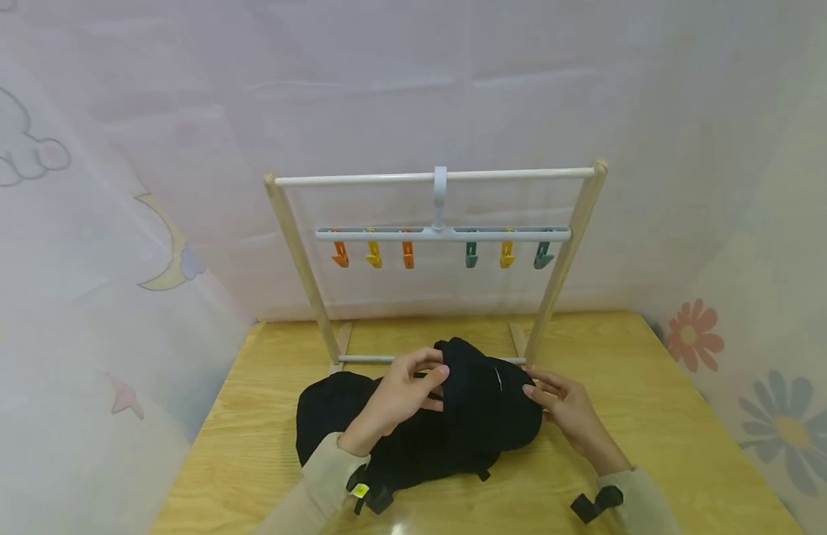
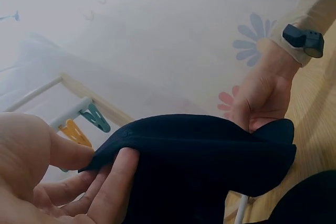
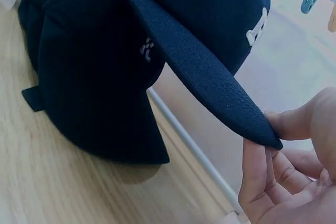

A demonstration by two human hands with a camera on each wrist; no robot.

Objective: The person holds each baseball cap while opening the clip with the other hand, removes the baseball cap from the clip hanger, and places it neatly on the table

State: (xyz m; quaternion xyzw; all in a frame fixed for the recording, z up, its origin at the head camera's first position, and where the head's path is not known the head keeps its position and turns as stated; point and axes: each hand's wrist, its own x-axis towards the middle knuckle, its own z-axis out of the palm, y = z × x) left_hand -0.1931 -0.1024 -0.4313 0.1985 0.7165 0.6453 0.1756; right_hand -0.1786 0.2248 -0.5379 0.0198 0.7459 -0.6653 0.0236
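Note:
Both hands are on a black baseball cap (image 1: pixel 471 397) with a small white logo on its front. My left hand (image 1: pixel 398 394) pinches the crown's edge between thumb and fingers. At the other end, my right hand (image 1: pixel 573 414) pinches the tip of the brim (image 3: pixel 210 85), thumb on one side and fingers on the other. Beneath and to the left lies more black headwear (image 1: pixel 326 416) on the table. In the right wrist view, part of it shows as another black cap (image 3: pixel 94 87) with its own brim and a small pale mark.
Behind the caps stands a wooden rack (image 1: pixel 299 267) with white rods. A pale blue hanger (image 1: pixel 440 235) hooks over its top bar, carrying several orange, yellow and green clips (image 1: pixel 507 254). The wooden table (image 1: pixel 253 416) meets a patterned cloth backdrop (image 1: pixel 186 134).

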